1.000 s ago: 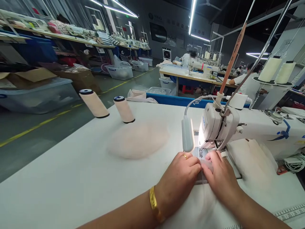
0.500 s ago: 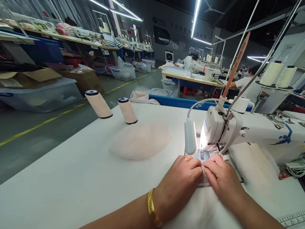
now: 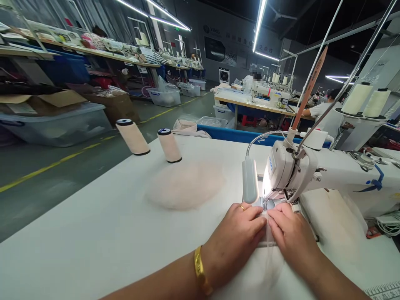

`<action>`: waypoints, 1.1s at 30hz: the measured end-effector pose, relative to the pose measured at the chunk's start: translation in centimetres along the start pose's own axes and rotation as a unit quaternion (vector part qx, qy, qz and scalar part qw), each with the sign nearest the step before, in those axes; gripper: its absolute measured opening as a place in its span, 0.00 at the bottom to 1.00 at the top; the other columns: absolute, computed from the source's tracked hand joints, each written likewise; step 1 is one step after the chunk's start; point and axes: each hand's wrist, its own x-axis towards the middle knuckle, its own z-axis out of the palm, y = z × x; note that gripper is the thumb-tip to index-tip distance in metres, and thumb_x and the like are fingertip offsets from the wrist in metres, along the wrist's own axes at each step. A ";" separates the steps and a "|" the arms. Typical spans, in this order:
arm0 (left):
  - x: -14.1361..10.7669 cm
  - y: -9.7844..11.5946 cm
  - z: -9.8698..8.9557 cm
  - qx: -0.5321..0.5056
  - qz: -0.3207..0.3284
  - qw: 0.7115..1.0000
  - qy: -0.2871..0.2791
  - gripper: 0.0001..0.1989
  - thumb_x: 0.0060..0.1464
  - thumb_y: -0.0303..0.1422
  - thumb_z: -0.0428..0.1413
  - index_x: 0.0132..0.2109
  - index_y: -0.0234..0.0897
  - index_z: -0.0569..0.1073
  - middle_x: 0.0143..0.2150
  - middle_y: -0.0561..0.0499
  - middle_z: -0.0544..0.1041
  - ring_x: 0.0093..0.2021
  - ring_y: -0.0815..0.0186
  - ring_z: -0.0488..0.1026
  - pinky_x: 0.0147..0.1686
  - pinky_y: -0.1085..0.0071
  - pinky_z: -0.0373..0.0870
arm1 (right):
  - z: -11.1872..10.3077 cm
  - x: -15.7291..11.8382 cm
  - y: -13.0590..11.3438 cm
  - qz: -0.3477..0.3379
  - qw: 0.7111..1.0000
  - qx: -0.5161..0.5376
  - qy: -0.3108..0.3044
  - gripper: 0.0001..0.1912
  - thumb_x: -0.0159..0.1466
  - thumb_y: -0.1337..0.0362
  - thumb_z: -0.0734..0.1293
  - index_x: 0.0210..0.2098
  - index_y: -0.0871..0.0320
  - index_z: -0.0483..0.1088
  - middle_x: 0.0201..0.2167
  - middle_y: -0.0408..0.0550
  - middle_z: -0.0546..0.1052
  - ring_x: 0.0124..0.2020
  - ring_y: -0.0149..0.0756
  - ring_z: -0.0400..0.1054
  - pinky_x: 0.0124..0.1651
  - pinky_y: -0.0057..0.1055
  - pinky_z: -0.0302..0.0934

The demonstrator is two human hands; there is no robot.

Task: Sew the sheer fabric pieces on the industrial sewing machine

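Sheer pale fabric (image 3: 271, 266) runs up between my hands to the needle area of a white sewing machine (image 3: 337, 168). My left hand (image 3: 236, 239), with a gold ring and bracelet, pinches the fabric's left side just before the presser foot (image 3: 265, 204). On the right side my right hand (image 3: 293, 233) has its fingers closed on the same fabric, close to the foot. A lit lamp (image 3: 250, 181) hangs left of the machine head. Another sheer pale piece (image 3: 187, 185) lies flat on the white table (image 3: 93, 225).
Two peach thread cones, one (image 3: 133, 137) at the table's far left edge and one (image 3: 169, 146) beside it. More pale fabric (image 3: 334, 221) lies under the machine arm. A ruler (image 3: 384, 289) is at the lower right. A person (image 3: 321, 109) sits beyond the machine.
The view has shifted slightly. Both hands stay almost in place, and the fabric between them looks slightly more gathered.
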 end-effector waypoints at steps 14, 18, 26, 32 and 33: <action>0.3 -0.3 0.1 0.018 0.011 1.000 0.007 0.13 0.67 0.25 0.49 0.37 0.37 0.76 0.43 0.47 0.79 0.42 0.55 0.71 0.41 0.57 0.66 | 0.6 0.1 0.5 0.000 0.999 -0.037 0.019 0.14 0.71 0.71 0.57 0.44 0.56 0.75 0.40 0.52 0.77 0.27 0.37 0.62 0.31 0.34 0.53; 0.3 0.1 -0.3 0.020 -0.002 1.000 -0.012 0.14 0.67 0.25 0.47 0.40 0.37 0.77 0.45 0.46 0.78 0.44 0.55 0.71 0.43 0.56 0.67 | 0.8 0.0 0.5 -0.002 0.999 -0.038 0.008 0.15 0.70 0.72 0.58 0.43 0.57 0.75 0.42 0.53 0.77 0.28 0.38 0.65 0.32 0.35 0.55; -1.7 0.7 -3.2 -0.035 0.026 0.994 -0.098 0.27 0.41 0.50 0.73 0.44 0.43 0.78 0.52 0.45 0.75 0.52 0.45 0.70 0.52 0.47 0.66 | -3.7 -0.9 0.5 -0.046 0.992 0.056 -0.107 0.07 0.66 0.62 0.73 0.44 0.51 0.75 0.55 0.49 0.77 0.55 0.51 0.69 0.53 0.44 0.65; -1.8 0.1 -1.1 -0.031 0.035 0.999 -0.024 0.10 0.56 0.19 0.50 0.32 0.38 0.66 0.39 0.49 0.75 0.39 0.60 0.70 0.43 0.62 0.67 | -5.1 -0.4 0.2 -0.058 0.973 0.134 -0.176 0.03 0.72 0.64 0.66 0.39 0.52 0.71 0.46 0.45 0.78 0.50 0.42 0.69 0.53 0.40 0.63; -1.5 -0.1 -0.7 -0.042 0.025 0.999 -0.006 0.12 0.56 0.18 0.46 0.31 0.39 0.63 0.35 0.50 0.73 0.35 0.62 0.68 0.38 0.65 0.66 | -4.8 -0.3 0.3 -0.056 0.974 0.137 -0.171 0.08 0.73 0.67 0.62 0.37 0.53 0.70 0.42 0.45 0.78 0.47 0.41 0.69 0.51 0.39 0.63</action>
